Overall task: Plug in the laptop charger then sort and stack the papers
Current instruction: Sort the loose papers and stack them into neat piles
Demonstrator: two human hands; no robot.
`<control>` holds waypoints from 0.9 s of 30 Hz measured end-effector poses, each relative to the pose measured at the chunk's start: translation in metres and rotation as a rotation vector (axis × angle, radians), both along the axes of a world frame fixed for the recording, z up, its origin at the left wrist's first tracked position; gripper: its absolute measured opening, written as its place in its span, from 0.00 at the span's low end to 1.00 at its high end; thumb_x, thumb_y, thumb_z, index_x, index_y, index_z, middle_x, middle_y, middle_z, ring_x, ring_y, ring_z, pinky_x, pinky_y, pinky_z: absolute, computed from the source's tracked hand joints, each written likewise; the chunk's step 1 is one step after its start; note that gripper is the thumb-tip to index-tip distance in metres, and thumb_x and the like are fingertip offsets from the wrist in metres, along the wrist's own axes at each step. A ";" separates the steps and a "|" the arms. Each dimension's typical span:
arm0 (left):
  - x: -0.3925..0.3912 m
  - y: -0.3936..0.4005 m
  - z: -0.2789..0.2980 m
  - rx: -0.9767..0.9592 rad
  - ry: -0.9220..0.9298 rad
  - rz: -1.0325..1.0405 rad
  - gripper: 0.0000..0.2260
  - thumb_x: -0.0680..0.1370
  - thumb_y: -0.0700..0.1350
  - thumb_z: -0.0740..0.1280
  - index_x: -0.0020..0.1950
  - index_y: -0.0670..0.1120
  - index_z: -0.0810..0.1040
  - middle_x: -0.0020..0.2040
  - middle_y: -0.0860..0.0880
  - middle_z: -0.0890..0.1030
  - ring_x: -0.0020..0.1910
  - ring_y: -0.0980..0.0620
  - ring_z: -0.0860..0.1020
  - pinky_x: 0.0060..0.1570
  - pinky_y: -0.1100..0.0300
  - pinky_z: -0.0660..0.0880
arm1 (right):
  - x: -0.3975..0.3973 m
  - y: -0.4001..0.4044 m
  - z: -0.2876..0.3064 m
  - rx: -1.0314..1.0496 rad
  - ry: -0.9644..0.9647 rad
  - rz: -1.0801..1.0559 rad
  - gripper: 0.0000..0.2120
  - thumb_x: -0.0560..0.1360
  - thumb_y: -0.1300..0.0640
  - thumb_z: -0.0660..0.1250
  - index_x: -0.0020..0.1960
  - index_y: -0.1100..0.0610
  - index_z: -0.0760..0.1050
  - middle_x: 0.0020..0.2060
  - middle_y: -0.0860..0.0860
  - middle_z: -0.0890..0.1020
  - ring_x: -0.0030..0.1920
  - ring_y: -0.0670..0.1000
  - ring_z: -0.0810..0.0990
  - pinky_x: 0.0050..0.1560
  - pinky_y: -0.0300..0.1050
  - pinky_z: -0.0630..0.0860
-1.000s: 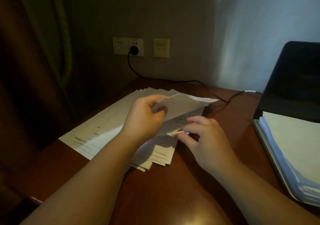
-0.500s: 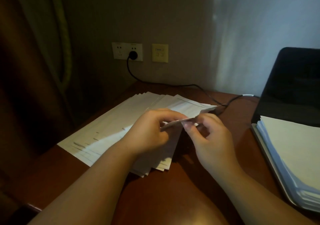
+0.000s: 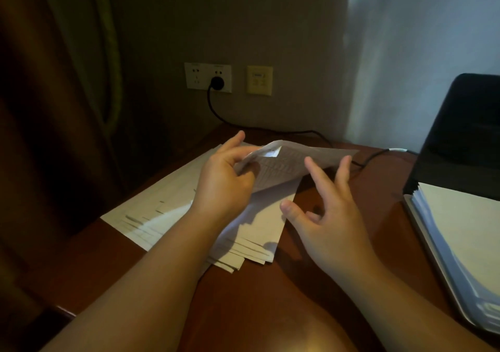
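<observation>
Right hand has let go of the sheet, fingers now spread. Left hand still pinches it, lifted higher over the paper pile on the bench.

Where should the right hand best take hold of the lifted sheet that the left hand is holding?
Probably at the free right corner of the lifted sheet, coming in from the right. The left hand grips its left end, that corner hangs clear above the spread papers, and the open right hand is just beneath.
</observation>
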State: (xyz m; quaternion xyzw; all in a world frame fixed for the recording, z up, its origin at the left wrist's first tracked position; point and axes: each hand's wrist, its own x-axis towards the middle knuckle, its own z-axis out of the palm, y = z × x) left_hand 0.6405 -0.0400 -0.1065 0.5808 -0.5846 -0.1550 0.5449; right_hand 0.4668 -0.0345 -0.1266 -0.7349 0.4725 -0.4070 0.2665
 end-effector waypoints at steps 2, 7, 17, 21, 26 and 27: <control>-0.002 0.001 0.002 0.014 0.003 0.012 0.20 0.80 0.39 0.67 0.52 0.67 0.77 0.77 0.60 0.64 0.76 0.57 0.59 0.69 0.48 0.71 | 0.001 0.001 0.001 -0.005 0.028 0.003 0.41 0.64 0.34 0.65 0.74 0.28 0.51 0.75 0.35 0.31 0.79 0.50 0.52 0.67 0.51 0.74; -0.001 0.001 0.003 0.016 0.006 0.003 0.21 0.80 0.40 0.67 0.50 0.70 0.75 0.75 0.59 0.67 0.75 0.56 0.62 0.68 0.45 0.72 | 0.001 0.000 -0.003 0.014 0.093 0.053 0.42 0.65 0.35 0.65 0.74 0.27 0.48 0.75 0.34 0.32 0.79 0.48 0.46 0.72 0.51 0.68; 0.001 -0.003 -0.001 -0.005 0.027 0.002 0.16 0.80 0.40 0.67 0.55 0.64 0.78 0.67 0.60 0.73 0.65 0.61 0.69 0.64 0.49 0.76 | 0.003 0.003 -0.005 -0.020 0.356 0.174 0.36 0.75 0.38 0.67 0.75 0.30 0.50 0.77 0.37 0.35 0.73 0.39 0.45 0.69 0.39 0.59; 0.000 -0.001 -0.002 0.017 0.033 -0.054 0.14 0.81 0.41 0.66 0.58 0.60 0.80 0.55 0.60 0.79 0.57 0.60 0.74 0.51 0.61 0.79 | 0.009 0.004 -0.006 0.004 0.650 0.202 0.25 0.77 0.36 0.62 0.72 0.39 0.65 0.76 0.38 0.60 0.78 0.46 0.47 0.76 0.63 0.46; -0.002 -0.001 -0.002 0.021 0.003 -0.093 0.15 0.81 0.39 0.66 0.61 0.57 0.80 0.53 0.63 0.78 0.56 0.64 0.73 0.47 0.65 0.78 | 0.008 0.003 -0.002 -0.004 0.663 0.135 0.19 0.77 0.36 0.62 0.66 0.38 0.73 0.70 0.36 0.68 0.76 0.46 0.54 0.74 0.66 0.44; -0.002 -0.001 -0.002 0.019 -0.008 -0.098 0.15 0.81 0.39 0.66 0.61 0.57 0.80 0.51 0.64 0.78 0.55 0.65 0.73 0.46 0.66 0.78 | 0.008 0.002 -0.003 -0.013 0.661 0.129 0.18 0.77 0.36 0.62 0.65 0.37 0.74 0.69 0.36 0.69 0.75 0.46 0.55 0.74 0.66 0.45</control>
